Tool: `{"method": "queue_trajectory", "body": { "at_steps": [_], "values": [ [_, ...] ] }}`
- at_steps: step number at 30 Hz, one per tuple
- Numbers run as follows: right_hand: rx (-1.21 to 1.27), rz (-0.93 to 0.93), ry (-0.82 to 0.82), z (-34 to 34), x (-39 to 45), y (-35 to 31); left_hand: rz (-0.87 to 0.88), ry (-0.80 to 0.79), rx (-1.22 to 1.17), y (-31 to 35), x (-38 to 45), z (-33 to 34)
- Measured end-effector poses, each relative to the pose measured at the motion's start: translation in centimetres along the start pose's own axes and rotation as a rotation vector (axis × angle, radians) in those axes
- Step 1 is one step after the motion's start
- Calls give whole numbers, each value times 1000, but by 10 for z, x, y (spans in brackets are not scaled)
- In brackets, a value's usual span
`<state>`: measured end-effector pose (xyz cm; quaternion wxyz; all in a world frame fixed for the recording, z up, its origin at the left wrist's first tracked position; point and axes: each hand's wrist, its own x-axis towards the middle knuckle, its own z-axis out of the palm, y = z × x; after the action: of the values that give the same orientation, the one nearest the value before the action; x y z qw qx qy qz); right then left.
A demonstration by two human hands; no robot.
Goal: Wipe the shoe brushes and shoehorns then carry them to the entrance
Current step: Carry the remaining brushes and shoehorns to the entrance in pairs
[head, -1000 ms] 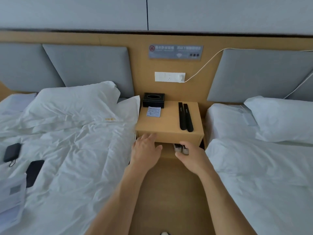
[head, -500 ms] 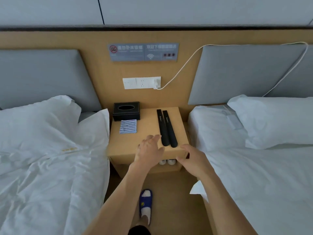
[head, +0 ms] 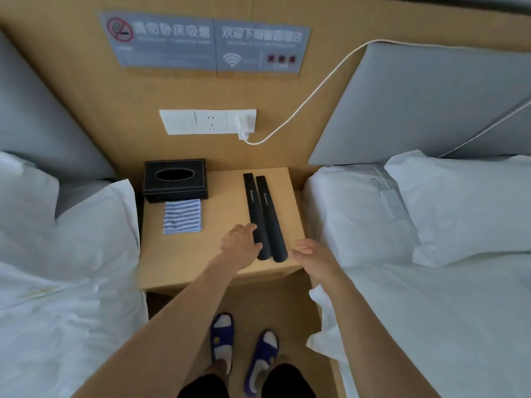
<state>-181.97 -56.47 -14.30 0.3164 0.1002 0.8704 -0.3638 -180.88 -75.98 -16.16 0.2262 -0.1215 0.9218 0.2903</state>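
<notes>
Two long black shoehorns (head: 264,214) lie side by side on the wooden nightstand (head: 184,254), running front to back. A folded blue-and-white striped cloth (head: 182,216) lies on its left part. My left hand (head: 240,244) hovers at the near end of the left shoehorn, fingers relaxed and touching its side. My right hand (head: 311,254) is at the nightstand's front right corner, just right of the right shoehorn's near end, fingers loosely spread and holding nothing. No shoe brushes are in view.
A black tissue box (head: 175,179) stands at the nightstand's back left. White-sheeted beds (head: 57,282) flank it on both sides. A wall socket (head: 208,121) with a plugged white cable is above. My feet in blue slippers (head: 222,337) stand on the floor strip.
I stepped closer and the view tilted down. Both hands rose from the nightstand's lower shelf to its top, ending beside the shoehorns' near ends.
</notes>
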Motion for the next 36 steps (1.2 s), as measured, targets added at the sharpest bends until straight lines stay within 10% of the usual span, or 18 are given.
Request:
{"method": "queue_trajectory", "body": {
  "at_steps": [12, 36],
  "values": [
    [113, 290, -89, 34, 175, 49, -442, -141, -499, -38, 120, 80],
    [-253, 151, -65, 43, 273, 49, -522, -110, -33, -30, 213, 109]
  ]
}}
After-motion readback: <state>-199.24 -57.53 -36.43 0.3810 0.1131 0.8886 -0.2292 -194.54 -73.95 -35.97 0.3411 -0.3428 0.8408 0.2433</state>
